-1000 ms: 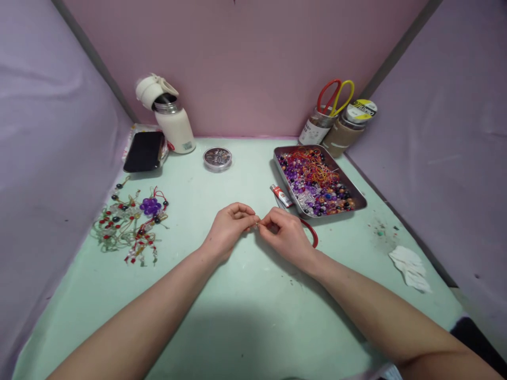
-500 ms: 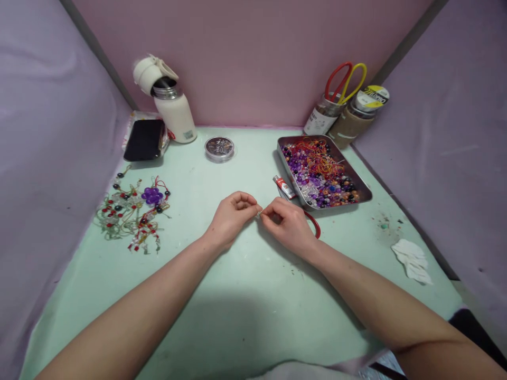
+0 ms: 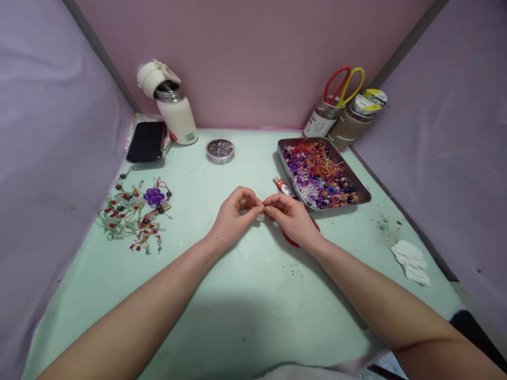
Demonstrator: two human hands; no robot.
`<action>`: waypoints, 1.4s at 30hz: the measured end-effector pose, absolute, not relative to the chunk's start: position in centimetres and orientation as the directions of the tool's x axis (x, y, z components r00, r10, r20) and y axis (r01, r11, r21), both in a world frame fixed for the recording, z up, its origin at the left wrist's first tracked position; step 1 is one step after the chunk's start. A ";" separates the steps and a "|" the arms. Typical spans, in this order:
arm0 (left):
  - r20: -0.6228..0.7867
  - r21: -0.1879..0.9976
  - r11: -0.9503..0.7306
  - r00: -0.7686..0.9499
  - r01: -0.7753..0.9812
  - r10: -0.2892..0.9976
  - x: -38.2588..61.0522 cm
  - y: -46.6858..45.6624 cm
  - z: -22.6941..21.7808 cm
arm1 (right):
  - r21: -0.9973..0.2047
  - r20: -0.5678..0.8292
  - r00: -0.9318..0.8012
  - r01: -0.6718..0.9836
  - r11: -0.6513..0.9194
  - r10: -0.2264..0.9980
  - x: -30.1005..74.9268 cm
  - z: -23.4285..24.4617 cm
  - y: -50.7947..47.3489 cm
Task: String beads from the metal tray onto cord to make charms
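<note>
My left hand and my right hand meet at the middle of the table, thumbs and fingertips pinched close together. Clear beads hang just under the fingertips, and both hands close on this small beadwork. Any cord that runs through it is too fine to make out. Under and beside my right hand lie the red handles of a tool, mostly covered. A red and white lighter rests just beyond the right fingers, against the metal tray of loose beads and tangled cords.
Finished-looking beaded strings with a purple bead flower lie at left. Behind them are a phone and an open white bottle. A thread spool sits at the back. Jars with scissors stand back right; a crumpled tissue lies right.
My fingertips have come closer together, the right hand turning inward. The clear beads now show below them, and more of the red handles is visible. The camera view has shifted slightly.
</note>
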State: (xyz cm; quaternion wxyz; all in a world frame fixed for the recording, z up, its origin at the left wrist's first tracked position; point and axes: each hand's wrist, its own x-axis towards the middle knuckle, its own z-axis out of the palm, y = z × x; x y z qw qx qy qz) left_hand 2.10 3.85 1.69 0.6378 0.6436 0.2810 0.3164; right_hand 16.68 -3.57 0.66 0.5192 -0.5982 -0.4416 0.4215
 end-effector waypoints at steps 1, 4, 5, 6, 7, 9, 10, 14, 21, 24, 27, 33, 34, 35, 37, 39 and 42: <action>0.058 0.998 -0.045 0.640 -0.037 0.766 2.1 3.8 1.7 | -0.994 -0.060 0.255 0.068 -0.080 0.965 16.7 0.8 -3.6; 0.084 0.996 -0.090 0.628 -0.022 0.773 1.9 3.7 1.9 | -0.992 -0.123 0.228 -0.011 -0.123 0.966 16.6 1.2 -3.7; 0.093 0.995 -0.101 0.624 -0.023 0.776 1.9 3.7 1.9 | -0.990 -0.143 0.214 -0.033 -0.139 0.966 16.6 1.3 -3.7; 0.102 0.994 -0.111 0.619 -0.024 0.779 1.9 3.7 1.9 | -0.987 -0.161 0.202 -0.052 -0.154 0.966 16.6 1.4 -3.7; 0.112 0.992 -0.120 0.614 -0.028 0.782 1.9 3.7 1.8 | -0.983 -0.179 0.191 -0.066 -0.169 0.965 16.6 1.5 -3.7; 0.126 0.990 -0.135 0.608 -0.032 0.784 1.9 3.7 1.7 | -0.978 -0.204 0.180 -0.089 -0.190 0.962 16.7 1.6 -3.7; 0.131 0.990 -0.141 0.606 -0.031 0.784 1.9 3.7 1.6 | -0.975 -0.214 0.177 -0.099 -0.199 0.961 16.7 1.5 -3.6; 0.149 0.985 -0.169 0.600 -0.022 0.786 2.0 3.7 1.4 | -0.965 -0.246 0.173 -0.139 -0.224 0.954 17.0 1.2 -3.5; 0.205 0.963 -0.268 0.618 0.010 0.759 1.8 3.7 1.3 | -0.949 -0.294 0.144 -0.162 -0.270 0.945 17.0 1.4 -3.6; 0.219 0.959 -0.285 0.609 0.012 0.762 1.8 3.7 1.3 | -0.948 -0.301 0.136 -0.150 -0.281 0.944 16.8 1.7 -3.7; 0.222 0.958 -0.285 0.591 0.014 0.775 1.8 3.6 1.3 | -0.963 -0.262 0.153 -0.101 -0.249 0.953 16.7 1.7 -3.7; 0.124 0.988 -0.156 0.528 0.016 0.840 2.0 3.9 0.7 | -0.961 -0.033 0.229 0.259 -0.094 0.973 16.5 2.0 -4.2; 0.101 0.992 -0.125 0.511 0.014 0.854 2.0 4.0 0.6 | -0.938 0.017 0.242 0.341 -0.068 0.970 16.5 2.0 -4.2; 0.087 0.994 -0.111 0.488 0.020 0.869 2.0 4.1 0.6 | -0.910 0.063 0.251 0.411 -0.047 0.966 16.5 2.1 -4.3; 0.101 0.988 -0.142 0.419 0.067 0.902 1.9 4.4 0.5 | -0.868 0.132 0.267 0.496 -0.018 0.955 16.5 2.1 -4.4; 0.149 0.969 -0.208 0.355 0.136 0.923 1.9 4.6 0.6 | -0.863 0.165 0.289 0.505 -0.004 0.943 16.7 2.0 -4.5; 0.156 0.951 -0.238 0.356 0.199 0.921 1.9 4.8 0.6 | -0.901 0.161 0.316 0.433 0.008 0.935 16.7 2.0 -4.4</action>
